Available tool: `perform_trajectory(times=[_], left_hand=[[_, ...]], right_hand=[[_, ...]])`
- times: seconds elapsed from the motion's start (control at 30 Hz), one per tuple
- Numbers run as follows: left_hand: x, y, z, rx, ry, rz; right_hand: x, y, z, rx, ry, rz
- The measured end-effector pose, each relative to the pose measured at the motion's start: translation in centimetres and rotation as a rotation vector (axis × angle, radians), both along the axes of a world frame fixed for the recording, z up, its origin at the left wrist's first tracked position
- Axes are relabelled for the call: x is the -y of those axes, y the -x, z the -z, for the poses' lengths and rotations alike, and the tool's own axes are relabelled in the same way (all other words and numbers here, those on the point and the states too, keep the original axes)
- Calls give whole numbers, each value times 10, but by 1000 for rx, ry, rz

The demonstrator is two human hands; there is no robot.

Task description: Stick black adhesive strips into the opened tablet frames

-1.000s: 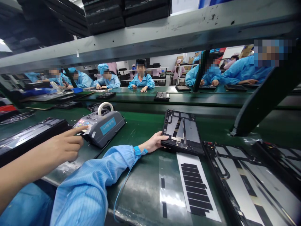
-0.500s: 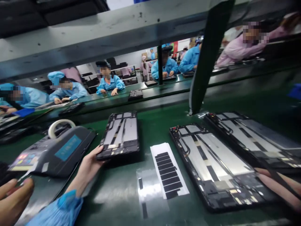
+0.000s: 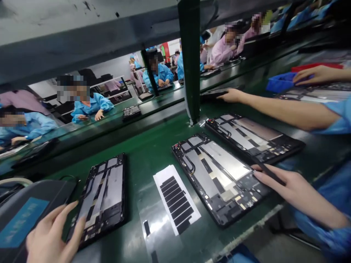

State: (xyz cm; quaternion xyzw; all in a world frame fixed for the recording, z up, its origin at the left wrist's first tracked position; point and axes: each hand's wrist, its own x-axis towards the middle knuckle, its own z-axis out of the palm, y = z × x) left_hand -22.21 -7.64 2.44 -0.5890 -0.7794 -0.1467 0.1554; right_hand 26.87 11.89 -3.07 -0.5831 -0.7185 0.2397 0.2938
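My left hand (image 3: 49, 237) lies at the lower left with its fingers spread. They rest on the near left corner of an open black tablet shell (image 3: 105, 193). My right hand (image 3: 290, 190) comes in from the right and holds a thin black stick (image 3: 270, 173). Its fingertips touch the near right corner of a second open tablet shell (image 3: 216, 171). A white sheet of black adhesive strips (image 3: 177, 199) lies between the two shells. A third shell (image 3: 252, 137) lies just beyond the second one.
A grey tape dispenser (image 3: 24, 215) sits at the far left on the green belt (image 3: 148, 146). A green post (image 3: 189, 65) rises behind the shells. A co-worker's bare arm (image 3: 279, 107) reaches across at the right. Another hand (image 3: 315, 75) rests on a blue cloth (image 3: 279, 82).
The view has swung to the right. My left hand went from gripping the left shell's corner to lying spread on it. My right hand with the stick has come into view.
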Motion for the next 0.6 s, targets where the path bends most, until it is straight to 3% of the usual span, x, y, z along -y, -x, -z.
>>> perform_trajectory(times=[0.07,0.13,0.2,0.3,0.33,0.4,0.53,0.6], left_hand=[[-24,-37,-17,-36,-1,193],[-49,-79,-26,23,162,440],[-72,-114,-24,68,375,684],[-99,-141,-5,134,485,837],[-105,-145,3,164,480,858],[-113,-147,18,231,444,879],[-117,-147,38,315,367,888],[-116,-147,41,325,342,885]], right_hand=[[2,0,-3,91,-101,-26],[5,2,-9,174,-242,-74],[9,7,-19,215,-432,-90],[15,25,-40,146,-636,-3],[16,34,-47,82,-626,12],[17,56,-59,-56,-468,-71],[18,104,-69,-163,-1,-407],[19,123,-68,-139,37,-559]])
